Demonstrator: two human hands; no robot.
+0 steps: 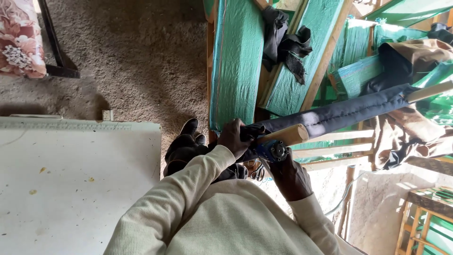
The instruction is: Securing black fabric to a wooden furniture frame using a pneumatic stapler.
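Head view looks down on a long wooden pole [288, 134] sleeved in dark padded cloth [339, 113], which runs up and away to the right from both hands. The left hand [233, 138] has its fingers curled tight, pinching the bunched cloth just at the pole's bare end. The right hand [289, 177] sits below that end, fingers wrapped round a small blue tool [273, 151] (what kind it is I cannot tell) that touches the cloth edge. Judging by its look, the cloth is soft and will slip and wrinkle, while the pole is stiff and fairly light; the firmest hold is likely where cloth meets bare wood, beside the left fingertips. Beyond the fingers stand green-wrapped wooden frames [236, 61]; left of the sleeve lies a white board [71, 189].
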